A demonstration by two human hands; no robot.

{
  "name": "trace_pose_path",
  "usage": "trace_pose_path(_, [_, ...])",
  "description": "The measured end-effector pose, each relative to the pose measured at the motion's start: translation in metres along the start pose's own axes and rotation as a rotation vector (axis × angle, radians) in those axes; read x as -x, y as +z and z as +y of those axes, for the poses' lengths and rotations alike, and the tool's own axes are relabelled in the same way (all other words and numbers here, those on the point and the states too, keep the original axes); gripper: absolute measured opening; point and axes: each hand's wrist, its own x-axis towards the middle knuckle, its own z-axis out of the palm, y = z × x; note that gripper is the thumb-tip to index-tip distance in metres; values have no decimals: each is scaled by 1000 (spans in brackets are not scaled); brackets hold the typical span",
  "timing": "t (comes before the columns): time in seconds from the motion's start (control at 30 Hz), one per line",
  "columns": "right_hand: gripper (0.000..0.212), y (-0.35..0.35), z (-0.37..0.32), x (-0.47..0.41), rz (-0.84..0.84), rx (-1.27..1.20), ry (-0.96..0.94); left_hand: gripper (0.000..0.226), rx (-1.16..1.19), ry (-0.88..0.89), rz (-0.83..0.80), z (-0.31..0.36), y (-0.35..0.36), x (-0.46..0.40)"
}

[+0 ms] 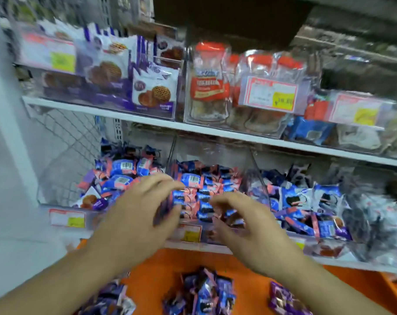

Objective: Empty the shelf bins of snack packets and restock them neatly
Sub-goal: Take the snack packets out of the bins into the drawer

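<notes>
A shop shelf unit holds clear bins on two levels, with an orange tray (249, 267) below. The middle bin (212, 155) on the lower shelf is the landmark: it is heaped with blue-and-pink snack packets (206, 189). More packets lie in the bins to either side of it and on the tray beneath. The packets look light, soft and slippery, probably crushable; take several loosely by their wrapper bodies. Both forearms reach up towards the bin front. The left hand (138, 214) has fingers spread and curved over the packets; the right hand (240, 221) curls its fingers round a few packets; blur hides the exact grip
</notes>
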Motion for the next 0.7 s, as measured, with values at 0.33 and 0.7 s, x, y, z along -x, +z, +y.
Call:
trace_pose_path(0.33, [118,55,55,-187,-325,332,161,71,-66,-204,-188,-64,17,-12])
trace_pose_path(0.7, [52,74,86,-211,-407,369,152,66,-4,-196,-180,-75,22,-16])
